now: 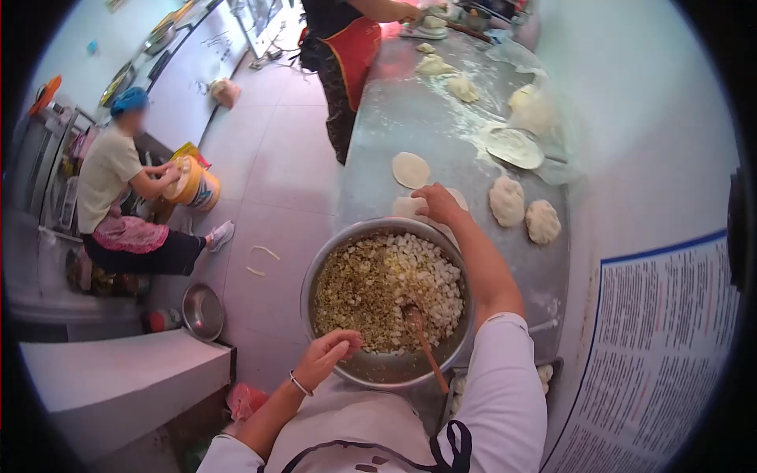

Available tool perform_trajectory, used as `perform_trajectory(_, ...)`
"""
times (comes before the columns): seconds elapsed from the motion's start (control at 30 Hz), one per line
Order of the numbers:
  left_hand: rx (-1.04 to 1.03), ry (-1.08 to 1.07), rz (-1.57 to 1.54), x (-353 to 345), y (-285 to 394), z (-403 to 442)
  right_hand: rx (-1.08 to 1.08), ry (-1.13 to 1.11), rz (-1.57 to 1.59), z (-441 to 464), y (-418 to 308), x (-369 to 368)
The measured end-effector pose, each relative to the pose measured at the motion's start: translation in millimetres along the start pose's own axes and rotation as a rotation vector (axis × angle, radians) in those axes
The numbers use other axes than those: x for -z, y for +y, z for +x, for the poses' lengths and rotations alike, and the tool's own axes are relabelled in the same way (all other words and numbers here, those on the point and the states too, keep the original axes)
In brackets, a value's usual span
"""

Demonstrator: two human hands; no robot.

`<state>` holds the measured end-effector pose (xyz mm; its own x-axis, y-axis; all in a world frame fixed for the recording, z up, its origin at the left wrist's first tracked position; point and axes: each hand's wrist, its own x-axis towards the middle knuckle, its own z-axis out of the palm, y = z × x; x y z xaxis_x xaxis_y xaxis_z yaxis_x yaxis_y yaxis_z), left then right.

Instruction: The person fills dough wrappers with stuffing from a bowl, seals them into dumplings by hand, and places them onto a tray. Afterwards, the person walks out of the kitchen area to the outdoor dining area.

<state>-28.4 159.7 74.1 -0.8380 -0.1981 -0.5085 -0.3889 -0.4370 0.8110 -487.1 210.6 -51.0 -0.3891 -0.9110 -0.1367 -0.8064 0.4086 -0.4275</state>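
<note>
A large metal bowl (309, 276) of chopped filling (355, 288) is in front of me, brown-green on the left and pale white cubes on the right. A wooden spoon (426, 347) rests in it, its handle over the near rim. My left hand (331, 353) is at the bowl's near-left rim, fingers loosely extended, holding nothing. Beyond the bowl my right hand (440, 203) reaches over flat dough wrappers, its fingers apart at the edge of one wrapper (408, 207). Another round wrapper (411, 169) lies just past it. The bowl partly hides the nearer wrappers.
Dough lumps (506, 200) lie on the metal table (371, 134) to the right, near a floury plate (514, 148). A person in a red apron (355, 59) stands at the far end. Another person (118, 181) sits left by a yellow bucket (197, 185).
</note>
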Motion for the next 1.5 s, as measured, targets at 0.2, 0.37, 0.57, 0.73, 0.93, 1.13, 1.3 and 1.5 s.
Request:
perform_trajectory(0.2, -0.033, 0.091, -0.066, -7, -8, 0, 0.067, -0.153, -0.136, 58, 18, -41)
perform_trajectory(0.37, -0.035, 0.121, -0.023, -8, -1, 5, 0.038, -0.165, -0.253, 49, -5, -23)
perform_trajectory(0.57, -0.195, 0.073, 0.031, 5, 7, 29, -0.094, 0.123, 0.631, 17, 14, 6)
perform_trajectory(0.73, -0.371, 0.050, -0.149, 15, 44, 83, 0.013, 0.135, 1.123, -58, -92, 92)
perform_trajectory(0.93, 0.054, -0.401, -1.104, 6, 44, 120, -0.022, 0.242, 0.986, -143, -202, 51)
perform_trajectory(1.13, 0.138, -0.151, -0.611, 50, -6, 99, -0.472, -0.010, 0.032, -277, -239, -11)
perform_trajectory(1.3, -0.022, -0.041, -0.555, 79, 7, 89, -0.522, 0.234, -0.338, -309, -255, -61)
perform_trajectory(1.5, -0.060, -0.054, -0.680, 113, 29, 73, -0.561, 0.292, -0.503, -349, -225, -76)
